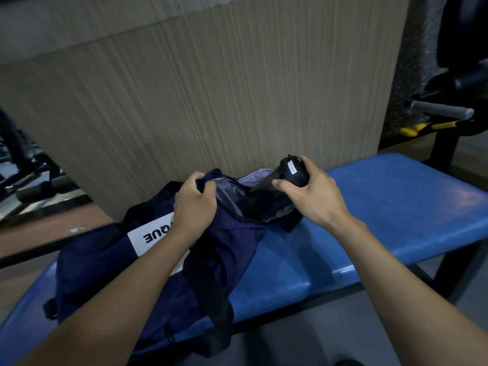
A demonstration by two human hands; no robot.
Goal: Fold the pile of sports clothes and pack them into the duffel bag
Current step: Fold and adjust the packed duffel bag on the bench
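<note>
A navy duffel bag point(111, 260) with a white label and black straps lies on a blue padded bench point(383, 207). Its end pocket gapes open, showing grey lining. My left hand point(194, 204) grips the navy fabric at the pocket's rim and holds it open. My right hand point(314, 191) grips the base of a black cylindrical bottle point(272, 191), which sits tilted with its lower part inside the pocket. No loose clothes are in view.
A wood-grain panel wall point(211, 88) rises right behind the bench. Gym equipment with a grey handle point(441, 110) and yellow parts stands at the right. Dark machine parts point(23, 165) lie at the left on the floor.
</note>
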